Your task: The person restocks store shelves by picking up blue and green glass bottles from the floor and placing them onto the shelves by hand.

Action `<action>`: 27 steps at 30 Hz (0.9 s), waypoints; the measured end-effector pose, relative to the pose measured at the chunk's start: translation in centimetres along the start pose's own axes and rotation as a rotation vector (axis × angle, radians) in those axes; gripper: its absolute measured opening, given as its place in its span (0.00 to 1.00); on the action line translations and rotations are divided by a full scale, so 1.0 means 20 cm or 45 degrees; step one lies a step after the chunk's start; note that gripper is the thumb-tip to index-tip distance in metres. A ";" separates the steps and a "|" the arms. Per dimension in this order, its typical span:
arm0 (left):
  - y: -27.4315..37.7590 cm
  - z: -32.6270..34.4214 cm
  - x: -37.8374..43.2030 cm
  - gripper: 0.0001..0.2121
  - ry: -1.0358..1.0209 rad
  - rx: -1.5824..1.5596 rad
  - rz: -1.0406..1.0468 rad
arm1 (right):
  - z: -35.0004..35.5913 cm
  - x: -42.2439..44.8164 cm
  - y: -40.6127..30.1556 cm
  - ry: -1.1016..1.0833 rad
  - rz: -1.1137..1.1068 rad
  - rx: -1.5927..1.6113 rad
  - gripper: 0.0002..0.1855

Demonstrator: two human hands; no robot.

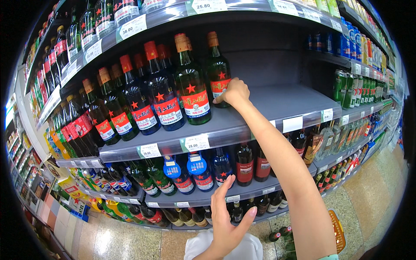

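Note:
My right hand [236, 92] is closed around the lower part of a green glass liquor bottle [218, 66] with a red star, a red label and a gold cap. The bottle stands upright at the right end of a row on the middle shelf [279, 94]. Just left of it is a similar green bottle [193, 87], a small gap away. Blue glass bottles [165, 97] with red caps continue the row leftward. Lower down, my left hand [227, 214] holds nothing, its fingers and thumb spread, in front of the bottles on the shelf below.
A clear price rail [227, 136] edges the middle shelf. Red-labelled wine bottles [244, 165] line the lower shelf. Green cans [341, 87] stand on shelving at right. On the floor are an orange basket [338, 230] and several dark green bottles [287, 237], near a white surface [201, 243].

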State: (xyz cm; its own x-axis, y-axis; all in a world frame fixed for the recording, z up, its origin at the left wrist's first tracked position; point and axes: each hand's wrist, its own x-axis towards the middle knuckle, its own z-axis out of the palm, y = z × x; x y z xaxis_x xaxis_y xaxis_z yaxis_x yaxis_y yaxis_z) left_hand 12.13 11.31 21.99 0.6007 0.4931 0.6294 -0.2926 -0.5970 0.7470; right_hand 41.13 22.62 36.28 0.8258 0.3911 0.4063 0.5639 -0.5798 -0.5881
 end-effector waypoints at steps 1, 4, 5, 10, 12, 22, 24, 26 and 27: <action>0.00 0.00 0.00 0.37 -0.003 0.002 0.003 | 0.00 0.00 0.00 0.010 0.001 -0.008 0.53; 0.00 -0.01 0.00 0.37 -0.005 0.003 0.004 | 0.00 0.00 0.00 0.003 -0.023 -0.024 0.53; 0.00 -0.01 0.00 0.37 -0.001 0.000 0.005 | -0.01 -0.01 0.00 0.001 -0.020 -0.026 0.53; 0.01 0.00 -0.01 0.37 -0.021 -0.005 -0.003 | -0.02 -0.01 0.00 -0.029 0.017 -0.044 0.52; 0.01 0.01 -0.01 0.37 -0.045 -0.011 -0.006 | -0.08 -0.01 0.06 -0.097 -0.039 -0.048 0.50; 0.01 0.05 -0.06 0.35 -0.219 -0.029 0.016 | -0.51 -0.83 0.28 0.574 -0.437 0.344 0.29; 0.00 0.08 -0.07 0.34 -0.289 -0.010 0.020 | -0.50 -1.02 0.39 0.704 -0.521 0.487 0.25; 0.01 0.11 -0.09 0.34 -0.373 0.059 0.064 | -0.47 -1.23 0.46 0.778 -0.529 0.647 0.23; 0.02 0.14 -0.10 0.33 -0.402 0.066 0.089 | -0.46 -1.34 0.50 0.792 -0.489 0.694 0.22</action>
State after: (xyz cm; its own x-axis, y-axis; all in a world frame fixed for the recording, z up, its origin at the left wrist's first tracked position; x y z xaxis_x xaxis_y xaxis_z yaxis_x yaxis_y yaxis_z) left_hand 12.90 8.31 20.51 0.7838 0.2338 0.5753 -0.3079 -0.6582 0.6870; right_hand 24.69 -0.24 25.93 0.5181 -0.0603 0.8532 0.8544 -0.0092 -0.5195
